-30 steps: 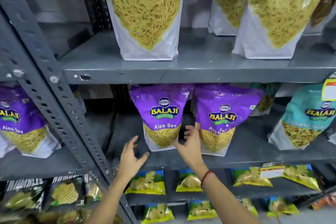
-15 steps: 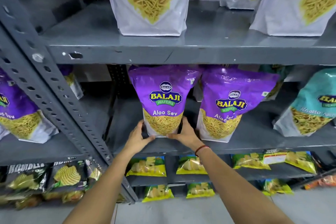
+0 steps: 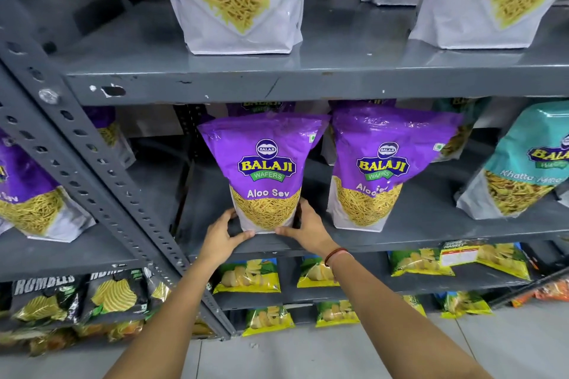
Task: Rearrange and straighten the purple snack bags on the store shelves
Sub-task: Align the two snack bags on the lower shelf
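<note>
A purple Aloo Sev bag stands upright near the front of the middle grey shelf. My left hand grips its lower left corner and my right hand grips its lower right corner, thumbs along its base. A second purple bag stands just to its right, leaning slightly. More purple bags show behind these two, partly hidden. Another purple bag sits on the neighbouring shelf at far left. On the upper shelf stand bags with their purple tops cut off by the frame.
A teal snack bag stands at the right of the middle shelf. A slotted grey upright runs diagonally at left. Yellow-green chip packets and black chip packets fill the lower shelves. The tiled floor lies below.
Both hands reached in from open and closed on the bottom corners of the left purple bag. The view has moved closer to the middle shelf.
</note>
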Tool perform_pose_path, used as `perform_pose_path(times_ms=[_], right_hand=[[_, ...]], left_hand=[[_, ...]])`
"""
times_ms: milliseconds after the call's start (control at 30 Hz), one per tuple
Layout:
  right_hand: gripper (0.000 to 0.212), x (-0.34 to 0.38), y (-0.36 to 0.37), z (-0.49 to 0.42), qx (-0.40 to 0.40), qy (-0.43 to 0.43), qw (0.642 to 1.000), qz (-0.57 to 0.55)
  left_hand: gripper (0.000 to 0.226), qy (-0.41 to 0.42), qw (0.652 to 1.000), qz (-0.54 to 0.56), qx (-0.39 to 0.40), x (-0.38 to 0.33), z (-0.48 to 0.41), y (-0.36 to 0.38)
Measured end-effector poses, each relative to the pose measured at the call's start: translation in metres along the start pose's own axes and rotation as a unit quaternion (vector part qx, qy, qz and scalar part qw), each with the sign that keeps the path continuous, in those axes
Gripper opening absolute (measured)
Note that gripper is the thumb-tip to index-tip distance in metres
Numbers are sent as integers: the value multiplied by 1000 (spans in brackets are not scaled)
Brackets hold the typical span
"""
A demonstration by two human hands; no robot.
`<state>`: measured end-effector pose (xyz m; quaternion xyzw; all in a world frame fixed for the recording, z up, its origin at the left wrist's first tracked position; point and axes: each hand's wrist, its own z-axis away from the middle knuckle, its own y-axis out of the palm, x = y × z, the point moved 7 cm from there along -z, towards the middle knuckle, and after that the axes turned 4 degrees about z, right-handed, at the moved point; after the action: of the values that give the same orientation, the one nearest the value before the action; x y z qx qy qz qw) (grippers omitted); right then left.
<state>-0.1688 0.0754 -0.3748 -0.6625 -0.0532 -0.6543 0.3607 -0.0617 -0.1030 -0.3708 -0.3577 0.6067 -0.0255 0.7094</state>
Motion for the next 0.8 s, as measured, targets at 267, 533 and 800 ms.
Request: perform_pose_path(times_ms=[267,533,800], right_hand=[[83,6,-5,17,-9,-9,1000,-21],[18,-62,-112,86,-266,41,962,-46],[105,-88,-175,62,-174,44,984,-9]], left_hand=[[70,6,995,6,-98,-4,19,1],[39,151,977,-124,-81,-60,75,83],[83,73,995,-19,68,-118,9,164]])
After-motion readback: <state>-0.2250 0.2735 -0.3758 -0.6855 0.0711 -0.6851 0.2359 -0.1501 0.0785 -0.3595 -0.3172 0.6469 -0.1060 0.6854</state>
